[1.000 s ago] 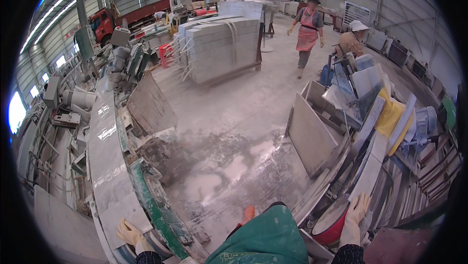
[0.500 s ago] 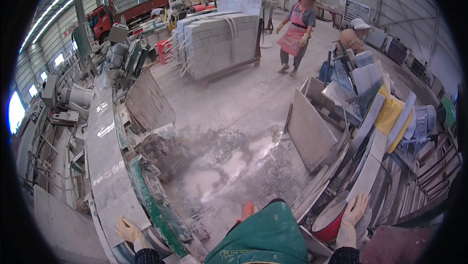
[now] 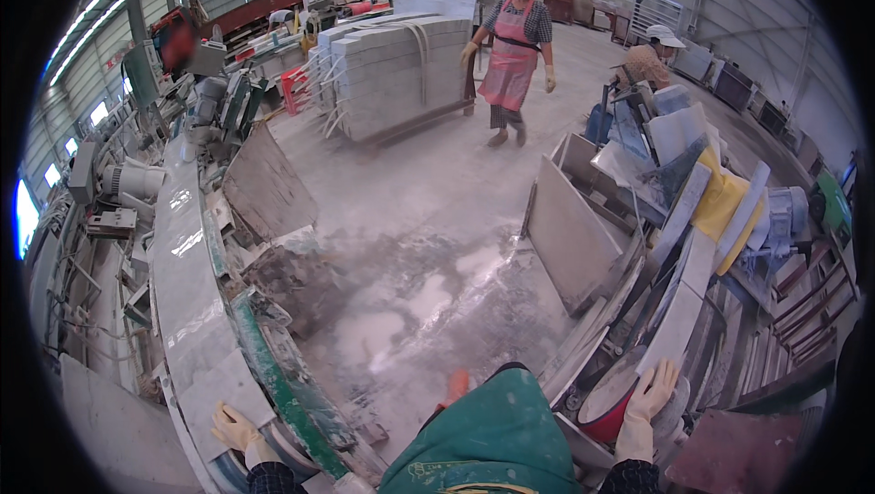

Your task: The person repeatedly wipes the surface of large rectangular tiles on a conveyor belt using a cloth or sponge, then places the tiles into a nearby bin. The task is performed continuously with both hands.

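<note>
My left hand, in a pale rubber glove, lies with fingers stretched over the near edge of a flat grey stone slab. The slab is on the long conveyor at my left, above a wheel-like drum partly hidden by my arm. At my right, my right hand, gloved alike, rests with fingers extended against the near end of a long pale stone strip. That strip lies along the right-hand machine. Beside this hand is a red-rimmed round drum. Neither hand is wrapped round anything.
A green apron covers my front. Ahead, a person in a pink apron walks near stacked pale slabs. Another person in a white hat is behind the right machine. Tilted boards flank the wet floor.
The person in the pink apron has walked nearer and to the left. My view has shifted slightly. Both my hands stay on their stone pieces.
</note>
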The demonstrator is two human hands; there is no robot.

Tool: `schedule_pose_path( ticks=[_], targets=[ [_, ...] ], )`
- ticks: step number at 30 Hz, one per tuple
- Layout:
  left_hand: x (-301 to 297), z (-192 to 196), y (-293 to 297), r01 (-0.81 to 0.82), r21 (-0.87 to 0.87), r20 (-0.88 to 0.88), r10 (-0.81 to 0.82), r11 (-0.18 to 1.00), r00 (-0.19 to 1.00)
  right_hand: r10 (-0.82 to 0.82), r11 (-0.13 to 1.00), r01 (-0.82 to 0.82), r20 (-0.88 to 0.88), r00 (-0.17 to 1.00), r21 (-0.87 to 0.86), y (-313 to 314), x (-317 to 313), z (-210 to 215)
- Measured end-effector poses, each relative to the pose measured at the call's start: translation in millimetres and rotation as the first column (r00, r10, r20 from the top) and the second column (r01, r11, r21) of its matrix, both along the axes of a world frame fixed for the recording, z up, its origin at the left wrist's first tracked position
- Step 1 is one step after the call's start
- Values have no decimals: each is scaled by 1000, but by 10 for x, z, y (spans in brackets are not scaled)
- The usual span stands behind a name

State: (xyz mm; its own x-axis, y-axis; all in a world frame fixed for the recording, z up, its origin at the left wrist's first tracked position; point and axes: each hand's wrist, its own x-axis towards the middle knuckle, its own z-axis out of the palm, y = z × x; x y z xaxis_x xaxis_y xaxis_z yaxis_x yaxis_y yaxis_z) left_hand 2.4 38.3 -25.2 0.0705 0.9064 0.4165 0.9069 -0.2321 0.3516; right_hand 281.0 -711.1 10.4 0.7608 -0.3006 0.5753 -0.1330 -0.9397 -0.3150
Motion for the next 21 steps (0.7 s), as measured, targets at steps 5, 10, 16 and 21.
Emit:
schedule_pose_path(
  ticks=[5, 10, 16, 21],
  targets=[
    [34, 29, 6, -1, 29, 13, 0, 1000, 1000, 40, 993, -5, -305, 951, 116, -98, 2, 295],
    [57, 0, 28, -45, 33, -33, 46, 998, 998, -181, 956, 250, -362, 914, 155, -29, 319, 443],
    [22, -8, 79, 29, -25, 90, -27, 999, 996, -154, 856, 386, -545, 824, 343, -119, 543, 489],
    [-122, 187, 75, 149, -63, 613, -79, 987, 786, -63, 788, 294, -404, 912, 540, -329, 417, 707]
  ],
)
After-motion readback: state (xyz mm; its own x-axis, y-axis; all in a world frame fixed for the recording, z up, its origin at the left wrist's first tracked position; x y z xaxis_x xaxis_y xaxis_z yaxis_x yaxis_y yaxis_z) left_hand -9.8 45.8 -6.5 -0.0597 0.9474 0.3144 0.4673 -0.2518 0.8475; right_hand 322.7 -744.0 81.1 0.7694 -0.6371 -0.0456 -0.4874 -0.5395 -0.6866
